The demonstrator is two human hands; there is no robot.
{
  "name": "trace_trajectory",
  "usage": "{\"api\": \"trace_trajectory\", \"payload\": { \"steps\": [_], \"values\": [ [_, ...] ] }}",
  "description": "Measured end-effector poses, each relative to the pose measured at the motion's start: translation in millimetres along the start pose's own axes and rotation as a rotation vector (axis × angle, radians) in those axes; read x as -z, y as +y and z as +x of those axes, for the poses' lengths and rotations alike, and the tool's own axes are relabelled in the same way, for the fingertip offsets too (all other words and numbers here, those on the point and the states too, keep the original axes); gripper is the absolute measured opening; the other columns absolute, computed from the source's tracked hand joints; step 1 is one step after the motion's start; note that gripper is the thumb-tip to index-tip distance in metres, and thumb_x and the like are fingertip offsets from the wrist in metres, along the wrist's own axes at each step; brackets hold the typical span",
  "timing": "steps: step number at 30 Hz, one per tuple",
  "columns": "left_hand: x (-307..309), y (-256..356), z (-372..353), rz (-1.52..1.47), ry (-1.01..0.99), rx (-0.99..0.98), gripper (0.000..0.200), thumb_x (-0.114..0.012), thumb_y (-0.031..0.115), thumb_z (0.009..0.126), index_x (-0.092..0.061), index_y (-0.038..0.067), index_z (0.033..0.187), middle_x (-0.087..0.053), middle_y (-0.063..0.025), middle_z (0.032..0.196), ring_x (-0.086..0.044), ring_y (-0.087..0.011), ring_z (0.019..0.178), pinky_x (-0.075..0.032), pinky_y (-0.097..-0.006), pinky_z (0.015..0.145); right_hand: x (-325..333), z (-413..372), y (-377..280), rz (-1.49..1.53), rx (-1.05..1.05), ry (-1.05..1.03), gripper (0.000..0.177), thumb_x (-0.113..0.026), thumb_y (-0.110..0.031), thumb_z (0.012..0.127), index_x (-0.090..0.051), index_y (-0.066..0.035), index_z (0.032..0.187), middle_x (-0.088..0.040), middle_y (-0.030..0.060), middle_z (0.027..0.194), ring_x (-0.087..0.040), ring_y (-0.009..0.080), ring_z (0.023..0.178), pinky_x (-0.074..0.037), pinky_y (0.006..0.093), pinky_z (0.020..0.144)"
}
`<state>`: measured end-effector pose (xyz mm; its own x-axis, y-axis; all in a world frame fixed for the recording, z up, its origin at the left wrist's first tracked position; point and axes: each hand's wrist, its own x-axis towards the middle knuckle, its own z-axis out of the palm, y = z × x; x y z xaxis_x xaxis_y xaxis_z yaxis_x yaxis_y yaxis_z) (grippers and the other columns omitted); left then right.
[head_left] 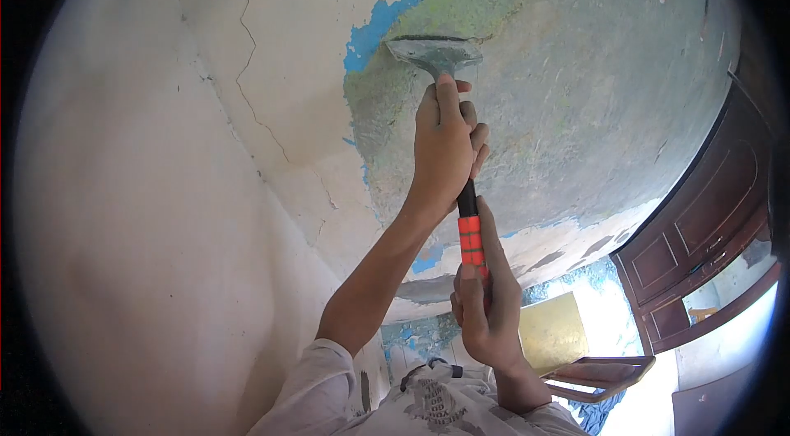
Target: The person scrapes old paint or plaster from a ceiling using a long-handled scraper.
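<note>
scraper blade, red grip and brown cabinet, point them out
Scraper blade (436, 50): head view, middle of its broad face.
Red grip (471, 238): head view, its exposed banded part.
Brown cabinet (709, 204): head view, a door.

The person wears a whitish, short-sleeved shirt (387, 421) with grey patches and dark block lettering (442, 405) across the front; the left sleeve (311, 385) ends near the elbow.
</note>
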<state>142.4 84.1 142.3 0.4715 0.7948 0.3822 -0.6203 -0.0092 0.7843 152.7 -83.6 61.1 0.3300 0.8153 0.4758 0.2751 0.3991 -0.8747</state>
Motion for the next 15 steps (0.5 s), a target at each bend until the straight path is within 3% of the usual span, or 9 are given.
{"api": "trace_trajectory", "payload": {
  "steps": [2,8,15],
  "values": [
    [-3.7,1.9,-0.4,-0.024,0.008,0.0,0.039,-0.041,0.042,0.11,-0.048,0.003,0.114,-0.037,0.0028,0.064,-0.031,-0.0071,0.042,-0.028,-0.0263,0.033,0.6,-0.1,-0.2,-0.004,0.013,0.014,0.062,-0.038,-0.021,0.109,-0.017,0.004,0.162,-0.048,-0.0042,0.066,-0.042,0.0014,0.051,-0.036,0.0202,0.047],
    [-9.9,6.8,-6.1,0.014,0.041,-0.019,0.041,-0.038,0.037,0.111,-0.048,-0.002,0.116,-0.033,0.0047,0.064,-0.029,-0.0047,0.046,-0.025,-0.0227,0.037,-2.0,0.5,-0.5,-0.024,0.0,0.043,0.061,-0.039,-0.02,0.108,-0.021,0.004,0.161,-0.049,-0.004,0.067,-0.043,0.0018,0.053,-0.036,0.0204,0.047],
    [-6.8,3.5,3.0,0.045,0.04,-0.036,0.039,-0.04,0.04,0.11,-0.048,0.002,0.113,-0.034,0.0037,0.063,-0.029,-0.0065,0.043,-0.026,-0.0257,0.035,1.7,1.8,-1.1,-0.035,-0.016,0.035,0.059,-0.04,-0.018,0.108,-0.023,0.002,0.162,-0.047,-0.005,0.068,-0.042,0.0017,0.054,-0.036,0.0207,0.049]
  ]
}}
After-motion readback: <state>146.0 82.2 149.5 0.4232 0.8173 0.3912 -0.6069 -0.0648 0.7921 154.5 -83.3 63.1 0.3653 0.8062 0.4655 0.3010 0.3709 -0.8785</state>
